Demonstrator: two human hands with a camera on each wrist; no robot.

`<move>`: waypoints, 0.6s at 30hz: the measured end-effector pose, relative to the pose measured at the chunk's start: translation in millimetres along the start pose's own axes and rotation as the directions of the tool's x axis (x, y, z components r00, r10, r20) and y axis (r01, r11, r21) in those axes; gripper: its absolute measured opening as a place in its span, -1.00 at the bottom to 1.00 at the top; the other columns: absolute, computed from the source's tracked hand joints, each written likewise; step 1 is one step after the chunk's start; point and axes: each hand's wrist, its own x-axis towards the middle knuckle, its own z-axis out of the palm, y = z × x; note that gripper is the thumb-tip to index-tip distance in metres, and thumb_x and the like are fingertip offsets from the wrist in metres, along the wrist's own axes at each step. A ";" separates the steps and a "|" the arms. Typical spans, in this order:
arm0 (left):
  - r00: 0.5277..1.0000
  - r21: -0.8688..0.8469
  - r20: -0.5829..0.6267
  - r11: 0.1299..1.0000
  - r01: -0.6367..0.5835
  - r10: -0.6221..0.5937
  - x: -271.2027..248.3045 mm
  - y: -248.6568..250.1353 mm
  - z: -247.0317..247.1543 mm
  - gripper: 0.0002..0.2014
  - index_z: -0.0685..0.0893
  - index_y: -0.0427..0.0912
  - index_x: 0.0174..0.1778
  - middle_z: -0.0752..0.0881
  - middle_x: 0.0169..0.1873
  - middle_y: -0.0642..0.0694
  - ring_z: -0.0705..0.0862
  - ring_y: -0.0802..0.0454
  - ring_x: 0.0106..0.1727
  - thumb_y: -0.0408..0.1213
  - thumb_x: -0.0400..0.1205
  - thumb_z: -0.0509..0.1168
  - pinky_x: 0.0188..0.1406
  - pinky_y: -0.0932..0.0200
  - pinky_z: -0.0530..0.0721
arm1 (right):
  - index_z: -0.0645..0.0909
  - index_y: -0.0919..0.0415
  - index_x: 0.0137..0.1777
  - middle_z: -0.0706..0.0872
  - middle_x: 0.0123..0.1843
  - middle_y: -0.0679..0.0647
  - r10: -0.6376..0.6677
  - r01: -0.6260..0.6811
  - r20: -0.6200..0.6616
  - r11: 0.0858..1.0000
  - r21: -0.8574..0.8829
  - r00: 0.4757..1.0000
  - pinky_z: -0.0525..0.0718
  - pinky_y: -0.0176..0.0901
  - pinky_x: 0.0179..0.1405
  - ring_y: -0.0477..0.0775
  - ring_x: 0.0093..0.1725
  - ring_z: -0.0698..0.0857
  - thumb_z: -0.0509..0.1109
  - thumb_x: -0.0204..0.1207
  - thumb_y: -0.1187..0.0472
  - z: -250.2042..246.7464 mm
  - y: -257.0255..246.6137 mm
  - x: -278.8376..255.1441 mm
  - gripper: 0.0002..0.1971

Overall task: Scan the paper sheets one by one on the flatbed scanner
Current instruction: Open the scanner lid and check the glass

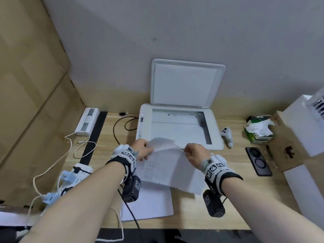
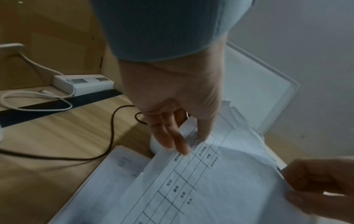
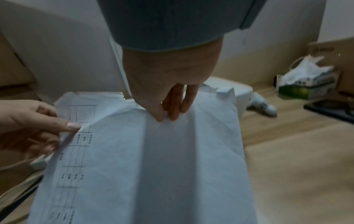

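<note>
The white flatbed scanner (image 1: 215, 132) stands at the back of the desk with its lid (image 1: 185, 83) raised and bare glass (image 1: 175, 128). In front of it I hold up one crumpled sheet (image 1: 168, 165) printed with a table, its torn upper edge over the scanner's front rim. My left hand (image 1: 147, 151) pinches its left upper edge, thumb on top (image 2: 205, 130). My right hand (image 1: 188, 151) pinches the upper edge further right (image 3: 166, 113). A flat stack of paper (image 1: 150, 204) lies on the desk below the sheet.
A white game controller (image 1: 227, 135), a dark phone (image 1: 258, 161), a green tissue box (image 1: 258, 131) and a cardboard box (image 1: 287, 142) lie right of the scanner. On the left are a white power strip (image 1: 86, 121), a black cable (image 1: 121, 127) and white cords (image 1: 77, 146).
</note>
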 end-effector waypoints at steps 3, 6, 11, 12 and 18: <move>0.999 -0.055 -0.033 0.998 -0.041 0.039 17.0 29.3 -11.3 -0.81 0.60 -0.25 -0.29 0.71 -0.51 -0.13 0.79 -0.04 -0.42 -0.28 0.62 0.36 -0.55 0.21 0.59 | 0.59 -0.26 0.06 0.70 0.14 -0.12 -0.064 0.051 -0.110 0.992 -0.114 0.992 0.70 0.01 0.01 0.13 0.06 0.74 0.28 0.42 0.04 -35.3 -0.5 24.3 -0.76; 0.997 -0.108 -0.080 0.994 -0.017 0.008 29.7 45.3 -14.6 -0.81 0.65 -0.33 -0.22 0.74 -0.49 -0.19 0.72 0.09 -0.53 -0.29 0.64 0.34 -0.50 0.25 0.64 | 0.49 0.13 0.48 0.48 0.45 0.14 -0.085 0.079 -0.220 0.996 -0.036 0.972 0.60 -0.04 0.19 0.23 0.27 0.62 0.40 0.47 0.25 -48.3 -4.9 41.9 -0.47; 0.984 -0.170 -0.162 0.984 0.047 -0.075 67.3 49.1 -10.7 -0.80 0.68 -0.32 -0.26 0.76 -0.48 -0.24 0.73 -0.08 -0.46 -0.29 0.62 0.31 -0.23 -0.07 0.79 | 0.28 0.17 0.63 0.21 0.68 0.14 0.006 0.003 -0.158 0.999 0.054 0.987 0.59 0.07 0.36 0.23 0.56 0.41 0.40 0.54 0.22 -43.9 11.5 71.4 -0.34; 0.983 -0.184 -0.162 0.981 0.057 -0.087 74.6 48.1 -7.7 -0.81 0.67 -0.30 -0.29 0.76 -0.49 -0.25 0.73 -0.11 -0.45 -0.30 0.61 0.29 -0.20 -0.12 0.80 | 0.32 0.19 0.60 0.26 0.66 0.16 0.003 0.000 -0.106 1.000 0.029 0.994 0.57 0.08 0.38 0.25 0.55 0.42 0.39 0.56 0.20 -37.9 17.7 78.1 -0.38; 0.942 0.016 -0.336 1.000 -0.007 0.012 117.3 44.3 16.9 -0.61 0.56 -0.18 0.37 0.57 0.35 -0.14 0.67 -0.10 0.10 -0.43 0.60 0.27 0.07 0.07 0.66 | 0.39 0.19 0.51 0.34 0.58 0.14 -0.063 0.067 0.039 0.992 -0.107 0.997 0.46 0.07 0.46 0.26 0.58 0.32 0.27 0.65 -0.02 -3.5 52.3 116.9 -0.51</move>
